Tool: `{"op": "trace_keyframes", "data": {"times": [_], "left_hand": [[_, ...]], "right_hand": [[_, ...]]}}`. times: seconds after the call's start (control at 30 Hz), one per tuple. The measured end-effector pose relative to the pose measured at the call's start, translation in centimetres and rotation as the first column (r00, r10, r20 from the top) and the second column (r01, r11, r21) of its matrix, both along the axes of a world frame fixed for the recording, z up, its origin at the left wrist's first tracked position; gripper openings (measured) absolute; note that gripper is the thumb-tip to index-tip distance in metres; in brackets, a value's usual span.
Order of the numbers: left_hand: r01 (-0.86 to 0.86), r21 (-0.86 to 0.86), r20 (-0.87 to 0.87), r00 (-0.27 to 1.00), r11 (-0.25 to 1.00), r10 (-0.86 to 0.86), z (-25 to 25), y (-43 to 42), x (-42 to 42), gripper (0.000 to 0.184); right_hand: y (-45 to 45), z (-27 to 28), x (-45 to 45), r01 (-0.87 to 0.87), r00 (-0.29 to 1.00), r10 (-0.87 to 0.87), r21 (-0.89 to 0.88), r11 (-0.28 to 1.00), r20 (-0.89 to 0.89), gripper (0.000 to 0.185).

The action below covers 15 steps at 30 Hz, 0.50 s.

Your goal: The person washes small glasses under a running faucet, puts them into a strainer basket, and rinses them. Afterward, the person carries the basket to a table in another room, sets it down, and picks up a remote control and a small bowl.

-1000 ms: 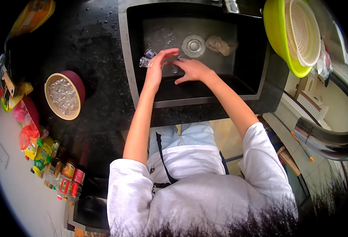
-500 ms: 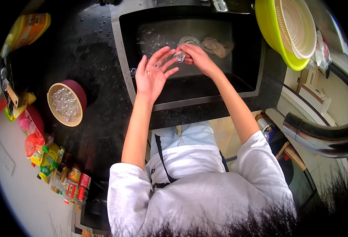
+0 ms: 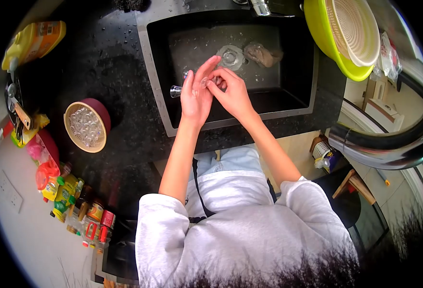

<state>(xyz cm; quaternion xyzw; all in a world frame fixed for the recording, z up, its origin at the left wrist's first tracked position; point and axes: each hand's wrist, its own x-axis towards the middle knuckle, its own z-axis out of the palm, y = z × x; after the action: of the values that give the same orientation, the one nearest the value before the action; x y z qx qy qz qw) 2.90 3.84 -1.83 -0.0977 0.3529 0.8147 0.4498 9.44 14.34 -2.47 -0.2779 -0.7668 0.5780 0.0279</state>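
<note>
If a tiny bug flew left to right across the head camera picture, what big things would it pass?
Yellow jug, cream basket, left hand, crumpled brownish lump in the sink, bright green basin.

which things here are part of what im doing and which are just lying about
Seemingly in use:
left hand
right hand, pinching a small clear piece against the left
sink below
cream basket holding more clear pieces

Probably just lying about:
green basin
cream strainer
yellow jug
</note>
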Motion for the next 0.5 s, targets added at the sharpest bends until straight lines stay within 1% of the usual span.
{"op": "trace_keyframes", "data": {"times": [0.03,0.07,0.13,0.17,0.2,0.27,0.3,0.33,0.4,0.43,0.47,0.5], "left_hand": [[-0.003,-0.013,0.012,1.000,1.000,0.003,0.0,-0.2,-0.2,0.063],[-0.001,-0.016,0.012,1.000,1.000,0.001,0.0,-0.5,-0.4,0.063],[0.049,-0.023,-0.042,0.998,0.999,-0.050,0.5,-0.5,-1.1,0.063],[0.082,-0.043,-0.076,0.993,0.996,-0.085,0.8,-0.3,-1.2,0.062],[0.079,-0.057,-0.086,0.993,0.995,-0.084,1.2,0.3,-1.0,0.060],[0.030,-0.089,-0.198,0.979,0.996,-0.047,1.1,0.9,-0.8,0.058],[-0.052,-0.147,-0.197,0.980,0.988,0.022,2.7,1.2,-1.2,0.055],[-0.054,-0.148,-0.201,0.979,0.987,0.024,3.1,0.9,-1.6,0.055],[-0.103,-0.212,-0.403,0.915,0.972,0.010,3.6,-0.4,-2.6,0.054],[-0.137,-0.231,-0.429,0.903,0.963,0.026,4.2,-1.3,-2.9,0.053],[-0.160,-0.187,-0.427,0.902,0.969,0.066,4.9,-2.2,-3.3,0.053],[-0.153,-0.133,-0.404,0.910,0.979,0.087,5.7,-3.3,-3.6,0.054]], "right_hand": [[0.0,0.2,0.2,-0.076,0.997,0.075,-0.043,0.996,-0.034,0.021],[0.1,0.5,0.4,-0.074,0.997,0.072,-0.046,0.996,-0.034,0.021],[0.5,1.9,0.4,-0.077,0.997,0.075,-0.170,0.982,-0.016,0.031],[0.5,1.9,0.3,-0.036,0.999,0.036,-0.212,0.977,-0.006,0.040],[0.7,1.7,0.3,-0.037,0.999,0.037,-0.214,0.976,-0.005,0.040],[1.0,0.5,-0.3,0.031,0.984,-0.075,-0.265,0.964,-0.159,0.036],[1.1,-0.9,-0.7,0.101,0.926,-0.245,-0.435,0.895,-0.287,0.029],[1.5,-0.5,-1.2,0.177,0.918,-0.335,-0.538,0.824,-0.211,0.025],[1.8,-4.5,-2.0,0.208,0.962,-0.267,-0.483,0.851,-0.055,0.032],[1.7,-6.0,-2.0,0.209,0.961,-0.269,-0.485,0.849,-0.056,0.032],[1.4,-7.3,-2.1,-0.066,0.997,0.072,-0.211,0.975,0.020,0.039],[1.0,-8.4,-2.0,-0.383,0.911,0.369,0.044,0.923,0.186,0.047]]}}
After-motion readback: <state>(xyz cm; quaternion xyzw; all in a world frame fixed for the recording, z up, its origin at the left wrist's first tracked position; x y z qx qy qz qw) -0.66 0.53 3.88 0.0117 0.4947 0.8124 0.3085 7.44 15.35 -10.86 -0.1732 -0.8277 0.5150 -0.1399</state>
